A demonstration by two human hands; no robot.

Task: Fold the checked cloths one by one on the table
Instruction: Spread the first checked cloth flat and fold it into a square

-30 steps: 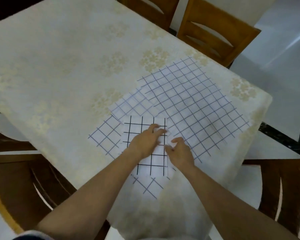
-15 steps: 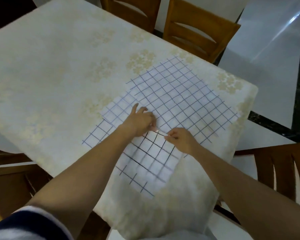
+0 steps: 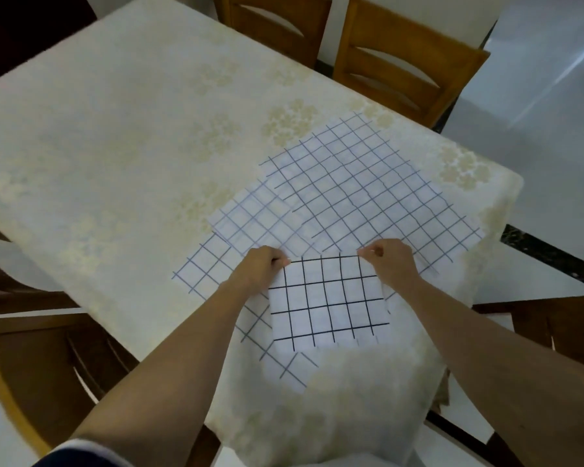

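Observation:
A small white cloth with a dark check (image 3: 329, 303) hangs in front of me over the table's near corner. My left hand (image 3: 260, 269) pinches its top left corner and my right hand (image 3: 390, 262) pinches its top right corner, so it is stretched between them. Beneath and behind it lie other checked cloths: a large spread one (image 3: 361, 197) toward the right, a smaller one (image 3: 250, 220) overlapping it, and one more (image 3: 203, 267) under my left forearm.
The table wears a cream floral tablecloth (image 3: 122, 146). Wooden chairs stand at the far side (image 3: 405, 59), at the left (image 3: 41, 348) and at the right (image 3: 553, 328). A shiny tiled floor (image 3: 536, 123) lies beyond the table's right edge.
My hands have moved apart from the middle of the small cloth to its two top corners and lifted it, so it now faces me square and stretched.

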